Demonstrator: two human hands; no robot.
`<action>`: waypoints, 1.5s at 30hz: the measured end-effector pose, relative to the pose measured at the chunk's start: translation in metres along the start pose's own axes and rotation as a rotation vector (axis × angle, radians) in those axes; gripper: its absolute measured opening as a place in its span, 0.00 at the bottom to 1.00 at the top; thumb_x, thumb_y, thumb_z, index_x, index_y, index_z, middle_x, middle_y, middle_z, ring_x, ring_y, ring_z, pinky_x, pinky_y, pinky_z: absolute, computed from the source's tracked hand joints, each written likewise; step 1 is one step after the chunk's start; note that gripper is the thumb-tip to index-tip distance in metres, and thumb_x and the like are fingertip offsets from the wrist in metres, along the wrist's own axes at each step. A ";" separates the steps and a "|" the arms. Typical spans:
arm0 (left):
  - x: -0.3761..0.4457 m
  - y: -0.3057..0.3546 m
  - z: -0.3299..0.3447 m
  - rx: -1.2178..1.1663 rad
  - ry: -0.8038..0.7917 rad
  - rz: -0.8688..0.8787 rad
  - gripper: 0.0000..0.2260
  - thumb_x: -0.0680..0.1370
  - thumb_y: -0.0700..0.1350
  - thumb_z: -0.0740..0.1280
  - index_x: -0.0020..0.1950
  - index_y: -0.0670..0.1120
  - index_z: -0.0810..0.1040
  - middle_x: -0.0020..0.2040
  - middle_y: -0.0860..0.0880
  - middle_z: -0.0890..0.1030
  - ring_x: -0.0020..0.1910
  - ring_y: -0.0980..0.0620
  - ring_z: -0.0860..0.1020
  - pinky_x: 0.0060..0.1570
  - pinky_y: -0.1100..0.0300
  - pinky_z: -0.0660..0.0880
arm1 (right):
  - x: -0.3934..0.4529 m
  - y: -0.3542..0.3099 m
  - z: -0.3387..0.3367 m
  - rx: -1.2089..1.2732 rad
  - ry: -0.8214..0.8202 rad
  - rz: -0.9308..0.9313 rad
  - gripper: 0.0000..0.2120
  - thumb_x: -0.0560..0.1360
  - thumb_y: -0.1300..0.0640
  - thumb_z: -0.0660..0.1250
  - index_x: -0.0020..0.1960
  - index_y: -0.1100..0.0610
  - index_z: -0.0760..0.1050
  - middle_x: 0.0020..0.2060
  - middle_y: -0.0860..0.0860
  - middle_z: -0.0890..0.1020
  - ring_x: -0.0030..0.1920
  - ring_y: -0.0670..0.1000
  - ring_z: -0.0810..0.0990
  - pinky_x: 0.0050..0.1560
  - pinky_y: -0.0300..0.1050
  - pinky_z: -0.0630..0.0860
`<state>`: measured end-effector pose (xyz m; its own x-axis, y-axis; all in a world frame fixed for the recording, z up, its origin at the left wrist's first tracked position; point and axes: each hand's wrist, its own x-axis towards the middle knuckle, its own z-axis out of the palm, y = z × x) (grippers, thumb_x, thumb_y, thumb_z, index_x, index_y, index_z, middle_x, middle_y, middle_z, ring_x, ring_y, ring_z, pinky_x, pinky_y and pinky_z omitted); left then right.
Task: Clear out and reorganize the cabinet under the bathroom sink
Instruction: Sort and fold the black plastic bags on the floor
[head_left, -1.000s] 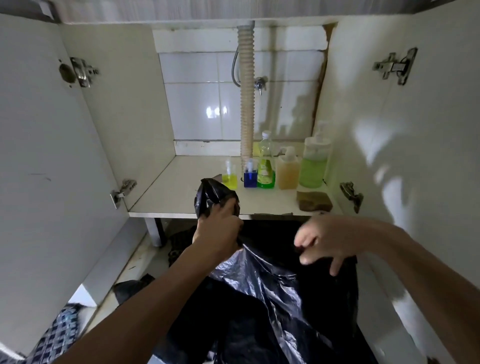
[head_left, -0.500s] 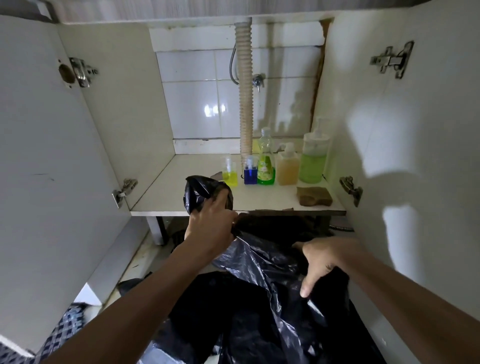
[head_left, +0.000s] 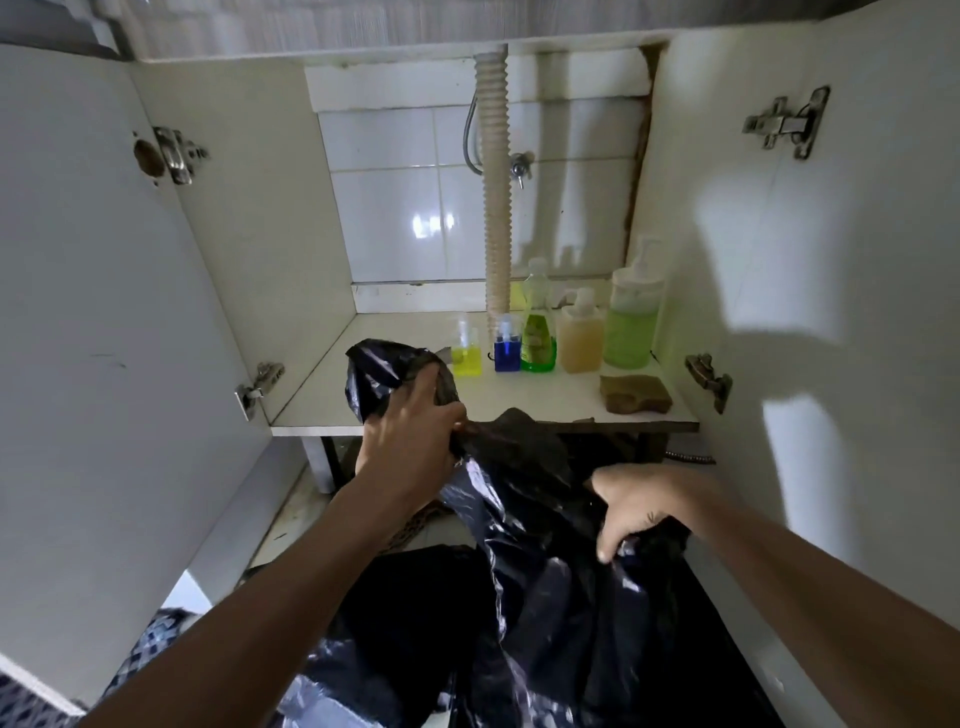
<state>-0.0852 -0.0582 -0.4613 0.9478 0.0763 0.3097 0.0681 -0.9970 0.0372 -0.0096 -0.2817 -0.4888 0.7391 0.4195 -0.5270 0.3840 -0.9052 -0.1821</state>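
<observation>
From the head camera, the cabinet (head_left: 249, 218) under the sink stands with both doors swung wide, its white shelf (head_left: 519, 400) showing at mid-frame. A black bag (head_left: 545, 545) spreads across the lower part of the view, in front of and below the shelf's front edge. The left hand (head_left: 410, 436) grips a bunched corner of the bag, fingers curled tight around the plastic, and that bunch pokes up over the shelf's front edge, just beside the yellow bottle (head_left: 466, 353). The right hand (head_left: 639, 499) holds the bag's edge lower down and to the right, fingers curled round the plastic, one fingertip showing pale against it.

Along the back right of the shelf stands a row of bottles: the yellow one, a blue bottle (head_left: 507, 351), a green bottle (head_left: 537, 332), an amber bottle (head_left: 583, 338) and a tall pump bottle (head_left: 632, 317) of pale green liquid, close to the right wall. A brown sponge (head_left: 635, 394) lies near the shelf's front right corner. A ribbed drain hose (head_left: 496, 182) runs down before the tiled back wall, ending behind the blue bottle.
</observation>
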 end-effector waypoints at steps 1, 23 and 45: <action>-0.001 -0.003 0.001 0.006 -0.054 -0.012 0.23 0.73 0.50 0.71 0.67 0.56 0.69 0.74 0.47 0.57 0.66 0.43 0.68 0.55 0.44 0.76 | -0.001 0.000 -0.007 -0.041 0.077 -0.006 0.24 0.66 0.48 0.75 0.53 0.58 0.68 0.46 0.49 0.75 0.49 0.51 0.76 0.43 0.42 0.74; 0.045 0.017 0.038 0.121 -0.037 -0.059 0.08 0.75 0.41 0.65 0.51 0.50 0.80 0.48 0.47 0.81 0.50 0.45 0.79 0.62 0.45 0.64 | -0.029 0.050 -0.032 -0.187 1.164 0.000 0.07 0.64 0.70 0.65 0.40 0.61 0.76 0.35 0.58 0.79 0.39 0.63 0.79 0.42 0.52 0.69; -0.121 0.065 0.163 0.078 -0.865 0.332 0.17 0.77 0.43 0.64 0.65 0.44 0.73 0.61 0.39 0.76 0.58 0.38 0.77 0.54 0.51 0.75 | -0.035 0.070 0.177 -0.451 0.044 0.203 0.13 0.77 0.64 0.58 0.57 0.57 0.77 0.56 0.54 0.79 0.58 0.56 0.79 0.54 0.48 0.73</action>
<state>-0.1451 -0.1351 -0.6513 0.8226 -0.2192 -0.5246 -0.2576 -0.9662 -0.0002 -0.1062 -0.3715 -0.6298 0.8424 0.2493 -0.4777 0.4242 -0.8534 0.3028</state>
